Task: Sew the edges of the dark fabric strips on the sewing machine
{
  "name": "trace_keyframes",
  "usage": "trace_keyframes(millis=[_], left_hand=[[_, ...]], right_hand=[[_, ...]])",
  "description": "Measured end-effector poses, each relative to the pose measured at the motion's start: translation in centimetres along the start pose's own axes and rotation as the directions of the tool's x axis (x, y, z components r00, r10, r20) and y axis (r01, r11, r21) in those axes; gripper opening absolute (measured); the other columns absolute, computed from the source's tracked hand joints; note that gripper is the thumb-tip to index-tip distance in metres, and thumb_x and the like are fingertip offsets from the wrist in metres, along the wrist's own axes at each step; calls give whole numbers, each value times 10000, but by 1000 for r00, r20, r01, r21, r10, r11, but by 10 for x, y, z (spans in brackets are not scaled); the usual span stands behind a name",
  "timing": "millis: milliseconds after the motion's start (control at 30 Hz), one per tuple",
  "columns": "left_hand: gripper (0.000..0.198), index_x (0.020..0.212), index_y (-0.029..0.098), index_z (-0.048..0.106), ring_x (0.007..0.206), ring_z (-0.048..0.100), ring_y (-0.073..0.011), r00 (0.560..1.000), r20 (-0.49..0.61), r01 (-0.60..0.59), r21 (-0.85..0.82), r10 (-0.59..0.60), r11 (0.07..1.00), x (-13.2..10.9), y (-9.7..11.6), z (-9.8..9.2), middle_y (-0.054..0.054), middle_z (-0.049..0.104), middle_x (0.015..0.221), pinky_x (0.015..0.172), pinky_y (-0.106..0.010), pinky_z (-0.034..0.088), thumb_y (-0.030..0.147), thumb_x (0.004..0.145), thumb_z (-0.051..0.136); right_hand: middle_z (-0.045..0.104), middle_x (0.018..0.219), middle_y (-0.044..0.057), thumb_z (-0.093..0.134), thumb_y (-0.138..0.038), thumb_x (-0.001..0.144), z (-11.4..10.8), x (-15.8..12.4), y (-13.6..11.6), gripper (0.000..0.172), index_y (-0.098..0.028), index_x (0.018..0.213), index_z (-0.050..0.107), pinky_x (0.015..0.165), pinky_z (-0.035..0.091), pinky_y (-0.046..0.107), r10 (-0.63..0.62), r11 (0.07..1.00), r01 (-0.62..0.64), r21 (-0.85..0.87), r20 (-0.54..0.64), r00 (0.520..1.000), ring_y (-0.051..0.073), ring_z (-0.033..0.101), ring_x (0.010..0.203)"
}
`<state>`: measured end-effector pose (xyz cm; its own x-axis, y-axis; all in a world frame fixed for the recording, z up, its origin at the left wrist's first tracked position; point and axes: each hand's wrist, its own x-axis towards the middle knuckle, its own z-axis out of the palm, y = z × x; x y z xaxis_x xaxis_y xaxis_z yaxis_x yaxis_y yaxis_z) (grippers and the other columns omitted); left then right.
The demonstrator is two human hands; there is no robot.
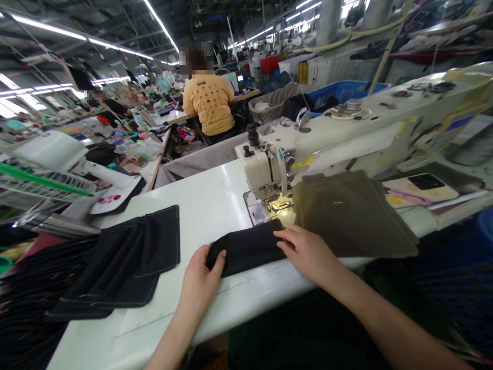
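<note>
While the left hand [200,277] grips one end of a folded black fabric strip [244,246], the right hand [308,252] lies open on its other end, fingers pressing down. The strip rests on the white sewing table [200,205] just before the industrial sewing machine [265,169], between stitched black panels [123,262] and an olive cloth [346,216].

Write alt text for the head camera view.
The left hand and right hand hold a folded black cloth on a white sewing table, beside a sewing machine. Olive cloth lies right, stitched black panels left.
</note>
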<state>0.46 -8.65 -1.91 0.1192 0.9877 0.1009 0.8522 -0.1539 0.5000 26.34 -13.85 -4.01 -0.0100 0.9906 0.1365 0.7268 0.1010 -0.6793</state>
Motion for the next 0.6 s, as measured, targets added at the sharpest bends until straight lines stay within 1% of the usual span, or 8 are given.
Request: trace_keyframes(millis=[267, 433, 600], left_hand=[[323, 668, 242, 493, 645, 588, -233, 1000, 2, -26, -2, 26, 1000, 0, 2, 0, -19, 578, 638, 624, -344, 458, 527, 820, 502], [318, 680, 239, 506, 636, 582, -233, 1000, -2, -22, 15, 22, 1000, 0, 1, 1, -20, 587, 637, 599, -341, 451, 523, 824, 496], [306, 670, 241, 508, 646, 590, -238, 1000, 1, -21, 8, 21, 1000, 1, 3, -1, -21, 588, 634, 623, -350, 467, 511, 813, 500]], right_hand=[[711, 1036, 62, 581, -206, 914, -3, 1, -4, 266, -205, 1135, 729, 839, 518, 297, 59, 998, -58, -27, 40, 997, 191, 686, 875], [714, 999, 61, 577, -215, 917, -4, 1, -5, 261, -211, 1125, 734, 827, 513, 297, 55, 998, -53, -33, 47, 997, 191, 683, 863], [715, 973, 50, 581, -215, 903, -5, 1, -3, 259, -221, 1110, 737, 801, 513, 298, 52, 999, -51, -13, 51, 997, 179, 673, 820]])
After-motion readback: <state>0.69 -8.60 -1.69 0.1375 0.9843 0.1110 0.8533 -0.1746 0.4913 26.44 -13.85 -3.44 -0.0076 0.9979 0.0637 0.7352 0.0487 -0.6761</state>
